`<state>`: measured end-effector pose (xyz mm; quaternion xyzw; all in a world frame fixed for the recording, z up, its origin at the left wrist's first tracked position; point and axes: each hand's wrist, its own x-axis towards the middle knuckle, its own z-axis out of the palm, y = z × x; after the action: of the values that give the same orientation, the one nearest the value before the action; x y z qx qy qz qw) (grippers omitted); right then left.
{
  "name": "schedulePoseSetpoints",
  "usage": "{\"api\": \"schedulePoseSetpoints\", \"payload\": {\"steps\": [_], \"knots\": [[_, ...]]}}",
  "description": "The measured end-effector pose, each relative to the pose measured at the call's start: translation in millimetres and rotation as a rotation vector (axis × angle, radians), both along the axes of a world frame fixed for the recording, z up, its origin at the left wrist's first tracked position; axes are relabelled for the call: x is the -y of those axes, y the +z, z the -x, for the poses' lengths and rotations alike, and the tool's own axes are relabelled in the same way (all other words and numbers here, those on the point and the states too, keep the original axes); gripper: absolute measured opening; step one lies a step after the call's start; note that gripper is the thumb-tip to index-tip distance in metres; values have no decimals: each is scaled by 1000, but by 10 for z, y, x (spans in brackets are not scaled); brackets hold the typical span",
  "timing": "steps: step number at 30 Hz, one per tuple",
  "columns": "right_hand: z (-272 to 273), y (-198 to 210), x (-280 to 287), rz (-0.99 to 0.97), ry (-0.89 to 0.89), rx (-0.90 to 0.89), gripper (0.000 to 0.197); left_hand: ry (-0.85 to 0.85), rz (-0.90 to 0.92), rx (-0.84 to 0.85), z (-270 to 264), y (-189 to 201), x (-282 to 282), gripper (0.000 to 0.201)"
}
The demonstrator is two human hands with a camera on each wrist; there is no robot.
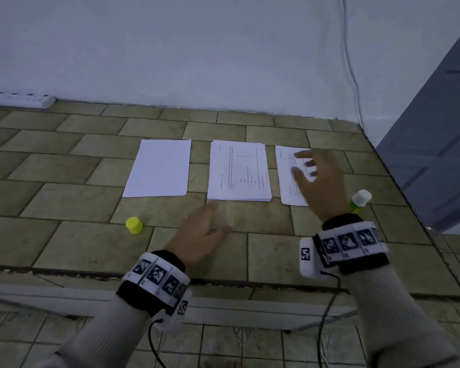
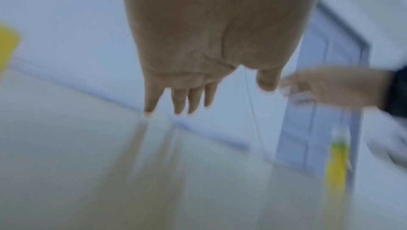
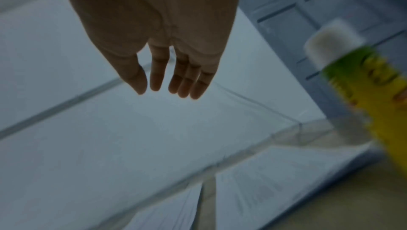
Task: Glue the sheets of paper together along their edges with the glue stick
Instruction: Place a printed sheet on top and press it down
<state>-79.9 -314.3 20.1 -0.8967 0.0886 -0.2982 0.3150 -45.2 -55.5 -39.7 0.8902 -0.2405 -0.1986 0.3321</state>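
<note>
now right hand hovers over printed sheet

The left hand hangs with fingers extended above blurred floor; the right hand is beyond, glue stick beneath it.

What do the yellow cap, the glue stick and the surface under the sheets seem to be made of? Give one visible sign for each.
Yellow cap: likely plastic, smooth and evenly coloured, moulded as a short cylinder.
Glue stick: likely a plastic tube, yellow-green printed body, with a whitish, matt tip showing uncapped.
Surface: seemingly ceramic or stone tile, dull olive-tan blocks with dark joints; a printed covering cannot be excluded.
</note>
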Motion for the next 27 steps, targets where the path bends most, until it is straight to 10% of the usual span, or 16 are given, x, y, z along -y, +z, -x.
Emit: {"api": "schedulePoseSetpoints", "payload": {"steps": [6,15,27], "knots": [[390,10,495,136,-466,57,55,166,-15,84,-566,435,-154,65],[582,-256,492,-475,-534,-223,66,320,-747,186,-1284,7,-249,84],[502,-550,546,-424,-472,-320,37,310,-618,241,-1372,-63,-354,54]]}}
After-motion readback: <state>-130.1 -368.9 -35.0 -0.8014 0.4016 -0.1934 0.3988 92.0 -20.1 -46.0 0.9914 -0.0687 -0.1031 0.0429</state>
